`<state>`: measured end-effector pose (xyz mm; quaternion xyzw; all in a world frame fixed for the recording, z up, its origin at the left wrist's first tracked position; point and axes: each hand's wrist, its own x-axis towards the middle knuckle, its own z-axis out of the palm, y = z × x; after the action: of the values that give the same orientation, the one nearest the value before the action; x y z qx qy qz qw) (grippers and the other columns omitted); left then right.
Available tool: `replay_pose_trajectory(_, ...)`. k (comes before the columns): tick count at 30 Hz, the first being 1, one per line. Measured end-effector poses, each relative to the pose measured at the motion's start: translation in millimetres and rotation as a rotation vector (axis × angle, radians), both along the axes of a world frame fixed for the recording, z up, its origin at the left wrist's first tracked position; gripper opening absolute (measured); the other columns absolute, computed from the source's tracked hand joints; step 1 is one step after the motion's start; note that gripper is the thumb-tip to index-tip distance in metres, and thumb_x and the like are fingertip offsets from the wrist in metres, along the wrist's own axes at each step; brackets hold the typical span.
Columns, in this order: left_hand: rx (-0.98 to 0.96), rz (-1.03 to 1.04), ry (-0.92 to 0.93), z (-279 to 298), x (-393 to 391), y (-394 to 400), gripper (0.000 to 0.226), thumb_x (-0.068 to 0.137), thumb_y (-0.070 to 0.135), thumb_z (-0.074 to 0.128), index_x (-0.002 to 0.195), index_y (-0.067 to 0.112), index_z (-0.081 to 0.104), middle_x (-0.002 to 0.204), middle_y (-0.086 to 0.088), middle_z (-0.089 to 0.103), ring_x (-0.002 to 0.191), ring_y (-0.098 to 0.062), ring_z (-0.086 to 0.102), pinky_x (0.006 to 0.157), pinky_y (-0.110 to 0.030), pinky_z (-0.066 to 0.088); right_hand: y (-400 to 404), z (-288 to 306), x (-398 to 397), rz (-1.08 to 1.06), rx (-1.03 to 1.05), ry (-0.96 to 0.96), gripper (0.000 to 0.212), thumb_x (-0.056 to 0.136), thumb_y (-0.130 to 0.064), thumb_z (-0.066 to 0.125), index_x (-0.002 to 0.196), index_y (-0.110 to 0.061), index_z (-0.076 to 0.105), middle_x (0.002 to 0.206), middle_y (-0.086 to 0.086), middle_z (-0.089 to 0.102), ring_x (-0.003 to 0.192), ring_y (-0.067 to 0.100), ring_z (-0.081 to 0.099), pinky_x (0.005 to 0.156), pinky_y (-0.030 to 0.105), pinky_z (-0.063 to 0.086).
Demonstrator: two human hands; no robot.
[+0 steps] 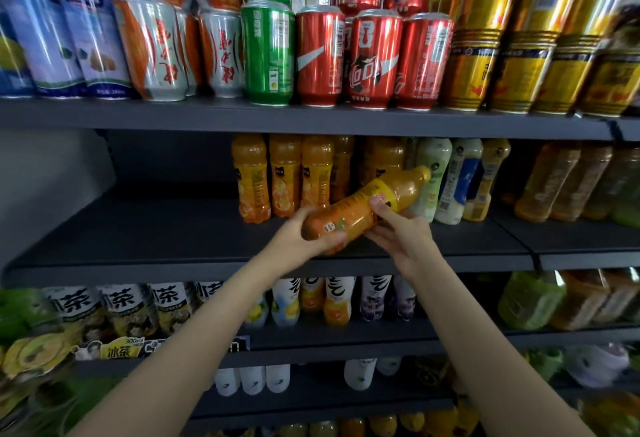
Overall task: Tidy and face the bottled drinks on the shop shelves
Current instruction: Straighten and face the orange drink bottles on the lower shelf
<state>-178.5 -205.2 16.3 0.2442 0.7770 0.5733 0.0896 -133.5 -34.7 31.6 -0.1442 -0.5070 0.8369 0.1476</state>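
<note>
Shop shelving, dark grey metal, several tiers, is filling my view. The middle shelf (145,229) is lying bare on its left half; the stock is standing toward the centre and right.

Item 1: orange juice bottle (367,206), plastic, yellow label. It is lying tilted, cap end up to the right, base down to the left, above the front of the middle shelf. I cannot tell whether it is touching the shelf.

Item 2: left hand (304,232). It is cupping the bottle's base end, fingers curled under and thumb over the lower body.

Item 3: right hand (403,229). It is gripping the bottle at mid-body, thumb pressing on the label, fingers wrapping beneath.

Item 4: row of upright orange bottles (284,177), standing just behind the held one, labels partly turned.

Item 5: pale green and white bottles (446,180), standing to the right of that row.

Item 6: red cans (374,56) on the top shelf, stacked two high, flanked by a green can (268,52) and gold cans (519,66).

Item 7: tea bottles (131,308) on the shelf below, blurred.
</note>
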Motion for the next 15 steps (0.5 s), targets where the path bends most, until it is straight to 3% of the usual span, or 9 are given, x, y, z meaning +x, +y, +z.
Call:
replay_pose_trajectory(2,0.22,-0.068,-0.283,0,0,-6,0.063,0.075,0.029,0.07,0.13,0.016,0.043,0.128,-0.004,0.052,0.109,-0.014,0.057,0.086,-0.027,0.053,4,2,1,0.042,0.015,0.061,0.03,0.084,-0.008,0.068,0.108,-0.012,0.051,0.112,0.012,0.061,0.099,0.025,0.063,0.086,0.039,0.053)
replay_pose_trajectory(3,0.244,-0.052,-0.258,-1,0,-7,0.058,0.076,0.025,0.071,0.127,0.017,0.045,0.125,-0.004,0.054,0.107,-0.013,0.058,0.084,-0.025,0.054,5,3,2,0.071,0.013,0.084,0.027,0.085,-0.007,0.066,0.106,-0.014,0.051,0.116,0.013,0.06,0.102,0.026,0.063,0.088,0.039,0.053)
replay_pose_trajectory(6,-0.004,0.113,0.247,2,1,-10,0.058,0.072,0.021,0.079,0.118,0.027,0.045,0.116,0.009,0.05,0.106,-0.004,0.05,0.082,-0.014,0.042,6,6,2,0.145,-0.005,0.044,0.026,0.086,-0.013,0.066,0.107,-0.016,0.05,0.12,0.014,0.058,0.102,0.026,0.061,0.082,0.038,0.054)
replay_pose_trajectory(8,-0.103,0.141,0.486,2,3,-10,0.064,0.07,0.019,0.081,0.121,0.027,0.044,0.119,0.011,0.044,0.11,-0.003,0.042,0.088,-0.017,0.033,4,5,2,0.149,-0.082,-0.024,0.036,0.084,-0.018,0.069,0.113,-0.013,0.047,0.117,0.016,0.056,0.098,0.028,0.06,0.074,0.038,0.056)
replay_pose_trajectory(12,-0.146,0.12,0.584,-3,1,-15,0.066,0.07,0.018,0.08,0.124,0.027,0.043,0.123,0.011,0.04,0.114,-0.002,0.037,0.094,-0.018,0.03,1,1,2,0.114,-0.13,-0.03,0.036,0.083,-0.014,0.07,0.11,-0.011,0.047,0.114,0.017,0.057,0.097,0.031,0.06,0.073,0.04,0.055)
replay_pose_trajectory(15,-0.141,0.072,0.467,-2,-6,-18,0.057,0.072,0.022,0.079,0.118,0.028,0.046,0.12,0.011,0.044,0.112,-0.002,0.044,0.088,-0.013,0.035,3,2,-1,0.095,-0.004,0.032,0.031,0.08,-0.009,0.071,0.104,-0.013,0.051,0.108,0.011,0.063,0.097,0.027,0.064,0.079,0.039,0.055)
